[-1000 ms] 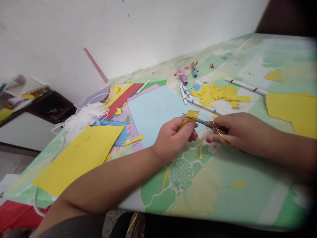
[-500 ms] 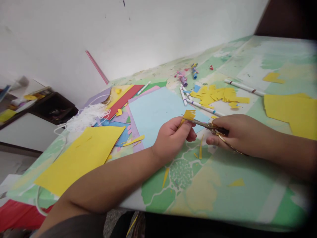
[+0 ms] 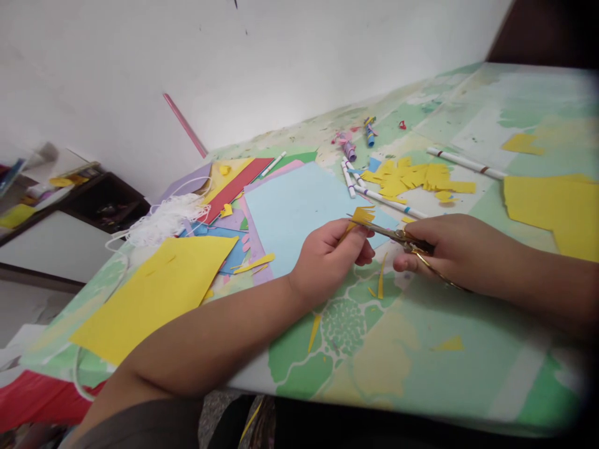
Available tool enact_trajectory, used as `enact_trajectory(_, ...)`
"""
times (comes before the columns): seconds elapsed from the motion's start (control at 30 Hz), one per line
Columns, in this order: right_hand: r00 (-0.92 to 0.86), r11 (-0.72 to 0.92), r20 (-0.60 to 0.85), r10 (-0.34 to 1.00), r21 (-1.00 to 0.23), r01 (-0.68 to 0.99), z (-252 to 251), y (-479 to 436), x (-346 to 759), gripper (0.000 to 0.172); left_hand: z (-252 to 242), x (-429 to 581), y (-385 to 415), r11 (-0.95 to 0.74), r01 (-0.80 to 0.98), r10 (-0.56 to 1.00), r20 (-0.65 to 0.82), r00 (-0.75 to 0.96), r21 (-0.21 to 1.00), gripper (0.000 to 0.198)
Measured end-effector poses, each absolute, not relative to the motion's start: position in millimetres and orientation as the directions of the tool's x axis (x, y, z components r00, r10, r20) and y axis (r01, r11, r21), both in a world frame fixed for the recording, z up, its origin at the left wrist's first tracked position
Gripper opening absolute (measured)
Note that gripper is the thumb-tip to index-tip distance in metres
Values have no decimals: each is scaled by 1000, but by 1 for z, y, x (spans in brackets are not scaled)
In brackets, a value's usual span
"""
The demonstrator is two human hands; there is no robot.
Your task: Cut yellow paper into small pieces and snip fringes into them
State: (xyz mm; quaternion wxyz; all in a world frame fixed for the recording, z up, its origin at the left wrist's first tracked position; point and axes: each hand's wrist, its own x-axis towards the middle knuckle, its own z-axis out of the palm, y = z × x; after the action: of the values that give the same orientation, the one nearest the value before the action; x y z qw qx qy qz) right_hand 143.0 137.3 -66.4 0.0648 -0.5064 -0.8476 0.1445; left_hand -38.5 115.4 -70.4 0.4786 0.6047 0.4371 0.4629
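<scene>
Jutting from left grip (image 3: pixel 325 254): fringed yellow paper (image 3: pixel 362 214).

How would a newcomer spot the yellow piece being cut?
On the green-patterned tablecloth, find the light blue sheet. At its near side, the left hand pinches the yellow piece, with scissors across it. It is the only yellow paper held.

One light-blue sheet (image 3: pixel 290 212). Near its right corner: one pair of scissors (image 3: pixel 400 236), one fringed strip (image 3: pixel 363 214). Beyond sheet, rightward: two rolled-paper figures (image 3: pixel 349 150), one red scrap (image 3: pixel 402 125). Left of sheet: one string bundle (image 3: pixel 175 215), one red strip (image 3: pixel 238 190), one pink rod (image 3: pixel 185 125).
</scene>
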Motion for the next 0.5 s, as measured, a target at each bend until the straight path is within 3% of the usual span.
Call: enact_trajectory(0.5, -451, 423, -36, 892, -285, 860, -66, 138, 142, 44, -74, -40, 119, -107, -13, 973, 108, 205, 994, 16)
